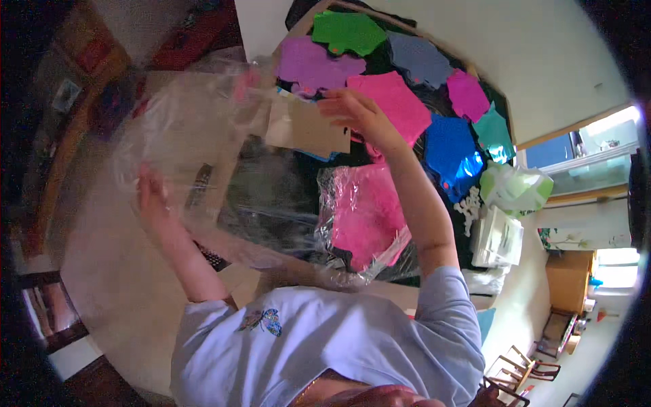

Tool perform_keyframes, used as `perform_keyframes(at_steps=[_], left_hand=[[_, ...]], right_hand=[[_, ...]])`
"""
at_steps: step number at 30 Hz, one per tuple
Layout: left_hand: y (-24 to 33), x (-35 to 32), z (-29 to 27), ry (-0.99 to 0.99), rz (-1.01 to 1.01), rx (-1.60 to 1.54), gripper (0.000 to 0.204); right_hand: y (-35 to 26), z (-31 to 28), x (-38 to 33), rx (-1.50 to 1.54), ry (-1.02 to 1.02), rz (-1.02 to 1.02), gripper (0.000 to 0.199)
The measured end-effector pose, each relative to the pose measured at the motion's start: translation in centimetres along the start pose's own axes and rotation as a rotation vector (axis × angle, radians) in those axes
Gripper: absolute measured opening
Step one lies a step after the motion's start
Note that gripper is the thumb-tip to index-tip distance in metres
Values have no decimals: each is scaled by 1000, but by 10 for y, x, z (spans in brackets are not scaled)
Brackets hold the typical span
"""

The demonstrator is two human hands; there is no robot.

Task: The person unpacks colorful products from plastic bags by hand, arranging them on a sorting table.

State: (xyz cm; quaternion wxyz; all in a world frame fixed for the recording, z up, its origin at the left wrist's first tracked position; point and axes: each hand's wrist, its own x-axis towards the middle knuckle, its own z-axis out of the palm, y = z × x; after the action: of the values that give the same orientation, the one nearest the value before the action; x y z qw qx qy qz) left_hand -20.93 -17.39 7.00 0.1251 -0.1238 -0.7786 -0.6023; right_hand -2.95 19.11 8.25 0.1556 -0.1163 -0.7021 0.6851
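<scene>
Dark tabletop [308, 178], head view, bright cloth pieces [397, 102] toward 1 o'clock. Clear film [203, 129] billows at left hand [157, 207]'s 1 o'clock, right hand [357, 113]'s 9. Looks light, limp, slippery; I'd take it by the edges. Right fingers extended, unclosed; left's grip, can't tell from where I'm standing.

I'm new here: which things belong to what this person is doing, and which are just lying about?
Seemingly in use:
large clear plastic, at the left hand
beige flat piece, near the right hand
pink cloth in clear plastic
coloured cloth pieces laid out beyond

Probably just lying about:
green-and-white plastic bag
wooden chairs
</scene>
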Motion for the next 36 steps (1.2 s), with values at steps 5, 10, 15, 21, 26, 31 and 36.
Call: perform_keyframes(at_steps=[5, 10, 15, 21, 26, 31, 36], left_hand=[[10, -31, 61, -141, -482, -710, 29], [62, -111, 90, -523, -458, -630, 31], [69, -176, 92, -706, -533, -715, 32], [68, -201, 96, -831, -503, -635, 30], [76, -206, 105, -790, -537, -662, 25], [63, -215, 115, -805, -496, -676, 25], [47, -215, 123, -763, -235, -536, 44]], right_hand=[[-64, 12, -95, 346, -159, 134, 77], [-71, -29, -183, 570, 64, 102, 80], [-60, -40, -258, 612, 278, 53, 81], [-26, -61, -311, -15, 219, 67, 56], [-22, -70, -313, 407, 448, 116, 57], [-30, -75, -313, 372, 435, 162, 52], [-1, -92, -305, 43, 386, 113, 62]])
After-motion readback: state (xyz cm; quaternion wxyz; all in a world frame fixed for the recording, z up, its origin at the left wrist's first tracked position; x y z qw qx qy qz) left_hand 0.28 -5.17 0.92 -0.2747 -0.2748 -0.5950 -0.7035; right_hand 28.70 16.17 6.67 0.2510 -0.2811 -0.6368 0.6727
